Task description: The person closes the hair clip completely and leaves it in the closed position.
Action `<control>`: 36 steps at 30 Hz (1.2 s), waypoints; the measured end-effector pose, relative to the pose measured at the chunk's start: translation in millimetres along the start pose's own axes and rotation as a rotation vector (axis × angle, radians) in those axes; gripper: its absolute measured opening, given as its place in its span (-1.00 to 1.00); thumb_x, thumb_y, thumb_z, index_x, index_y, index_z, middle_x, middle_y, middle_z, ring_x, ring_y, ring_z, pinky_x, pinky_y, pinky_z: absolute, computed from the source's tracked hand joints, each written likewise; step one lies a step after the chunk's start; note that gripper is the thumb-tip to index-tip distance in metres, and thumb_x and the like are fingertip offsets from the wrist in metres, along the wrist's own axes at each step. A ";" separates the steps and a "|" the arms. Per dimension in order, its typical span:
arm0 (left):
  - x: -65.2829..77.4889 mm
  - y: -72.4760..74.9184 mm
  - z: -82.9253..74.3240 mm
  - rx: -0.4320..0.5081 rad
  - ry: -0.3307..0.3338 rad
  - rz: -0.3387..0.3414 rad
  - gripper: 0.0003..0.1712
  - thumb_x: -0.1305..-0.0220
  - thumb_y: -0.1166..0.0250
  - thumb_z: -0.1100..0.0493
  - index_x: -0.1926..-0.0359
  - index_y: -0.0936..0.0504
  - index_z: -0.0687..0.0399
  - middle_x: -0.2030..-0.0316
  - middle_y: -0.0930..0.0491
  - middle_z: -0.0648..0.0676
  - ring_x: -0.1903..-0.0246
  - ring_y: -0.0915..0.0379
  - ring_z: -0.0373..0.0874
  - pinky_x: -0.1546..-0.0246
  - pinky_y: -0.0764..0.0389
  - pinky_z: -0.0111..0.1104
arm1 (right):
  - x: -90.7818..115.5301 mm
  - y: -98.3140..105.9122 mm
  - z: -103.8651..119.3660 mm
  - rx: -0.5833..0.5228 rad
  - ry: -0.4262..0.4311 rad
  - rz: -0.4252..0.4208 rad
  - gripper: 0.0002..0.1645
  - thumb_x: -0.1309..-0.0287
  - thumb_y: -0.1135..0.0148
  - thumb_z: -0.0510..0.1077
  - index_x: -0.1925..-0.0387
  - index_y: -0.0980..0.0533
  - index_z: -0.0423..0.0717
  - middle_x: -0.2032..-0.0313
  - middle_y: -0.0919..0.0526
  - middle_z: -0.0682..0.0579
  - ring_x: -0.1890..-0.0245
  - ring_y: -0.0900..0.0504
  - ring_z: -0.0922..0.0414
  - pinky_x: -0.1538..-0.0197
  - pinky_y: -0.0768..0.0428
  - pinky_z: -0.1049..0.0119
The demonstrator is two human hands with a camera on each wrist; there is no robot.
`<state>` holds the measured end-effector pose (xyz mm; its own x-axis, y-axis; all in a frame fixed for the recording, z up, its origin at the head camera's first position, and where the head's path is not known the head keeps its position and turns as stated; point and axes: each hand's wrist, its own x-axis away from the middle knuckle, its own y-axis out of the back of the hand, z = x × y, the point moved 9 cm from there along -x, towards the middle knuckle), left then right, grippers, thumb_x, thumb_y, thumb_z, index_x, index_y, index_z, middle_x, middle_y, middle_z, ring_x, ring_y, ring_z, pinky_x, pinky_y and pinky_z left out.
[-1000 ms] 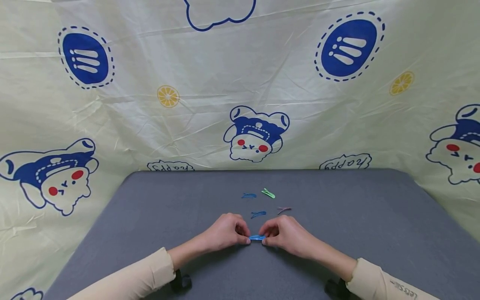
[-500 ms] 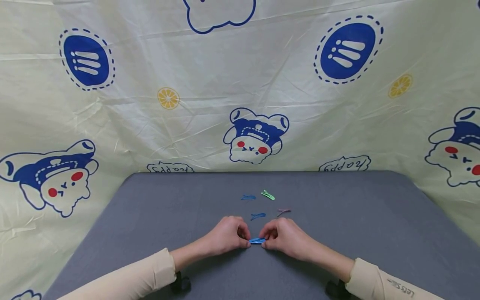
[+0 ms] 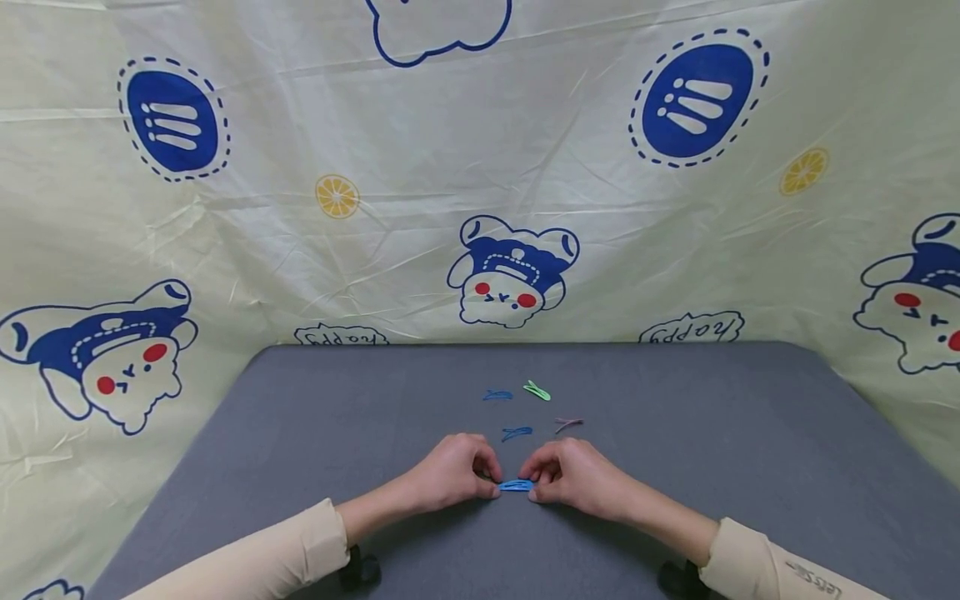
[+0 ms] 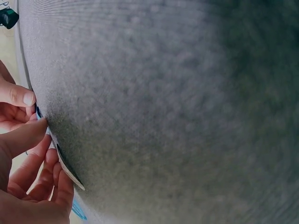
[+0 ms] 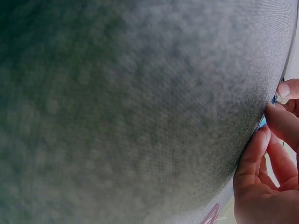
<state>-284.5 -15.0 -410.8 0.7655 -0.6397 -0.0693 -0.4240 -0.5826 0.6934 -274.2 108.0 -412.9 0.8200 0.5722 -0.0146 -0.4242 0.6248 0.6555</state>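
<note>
A bright blue snap hair clip [image 3: 516, 485] lies crosswise between the two hands, close over the grey table. My left hand [image 3: 457, 473] pinches its left end with thumb and fingertips. At its right end, the thumb and fingertips of my right hand [image 3: 573, 477] pinch it. In both wrist views the fingers hide most of the clip. Under the curled fingers of the left hand, the left wrist view shows a thin, pale, flat piece [image 4: 70, 172] at the table surface.
Beyond the hands lie two darker blue hair clips, one nearer [image 3: 517, 433] and one farther [image 3: 498, 395]. A green hair clip [image 3: 537, 391] and a pinkish hair clip [image 3: 568, 424] are to their right. A printed cloth [image 3: 405, 250] hangs behind the grey table [image 3: 360, 392].
My right hand has shifted slightly to the right, so a little more of the blue clip shows between the hands. The left hand stays nearly in place, as do the other clips.
</note>
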 end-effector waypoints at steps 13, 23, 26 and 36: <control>-0.1 6.5 5.9 0.052 0.031 -0.001 -0.88 -0.06 -0.50 0.27 0.33 -0.75 0.12 0.43 -0.61 -0.17 0.44 -0.49 -0.38 0.38 -0.51 -0.47 | 4.4 -0.1 0.5 -0.044 -0.012 0.034 -0.80 -0.10 -0.40 -0.27 0.19 -0.65 -0.12 0.40 -0.61 0.18 0.40 -0.56 0.25 0.31 -0.53 0.38; -3.6 22.7 7.8 0.061 0.047 -0.053 -0.86 -0.14 -0.45 0.27 0.25 -0.73 0.16 0.43 -0.61 -0.15 0.42 -0.48 -0.29 0.36 -0.51 -0.42 | 9.2 14.8 7.7 -0.079 -0.017 -0.020 -0.76 -0.23 -0.34 -0.18 0.08 -0.63 -0.14 0.24 -0.64 0.08 0.28 -0.58 0.17 0.20 -0.57 0.33; -6.6 29.7 6.5 0.058 0.040 -0.078 -0.85 -0.15 -0.44 0.27 0.23 -0.72 0.19 0.40 -0.62 -0.13 0.39 -0.49 -0.27 0.31 -0.53 -0.40 | 8.6 22.9 9.8 -0.045 -0.012 -0.056 -0.77 -0.25 -0.32 -0.18 0.06 -0.64 -0.12 0.20 -0.65 0.05 0.26 -0.58 0.18 0.14 -0.59 0.30; -17.2 38.8 15.0 0.104 0.081 -0.066 -0.81 -0.16 -0.44 0.27 0.19 -0.72 0.24 0.42 -0.62 -0.07 0.38 -0.49 -0.15 0.39 -0.49 -0.38 | 1.5 41.4 9.4 0.030 0.010 -0.149 -0.76 -0.27 -0.29 -0.21 0.04 -0.63 -0.13 0.15 -0.67 0.00 0.20 -0.58 0.15 0.13 -0.60 0.30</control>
<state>-321.3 -34.2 -393.6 0.8283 -0.5580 -0.0513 -0.4161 -0.6738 0.6106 -286.9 129.7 -378.7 0.8689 0.4800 -0.1208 -0.2867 0.6870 0.6677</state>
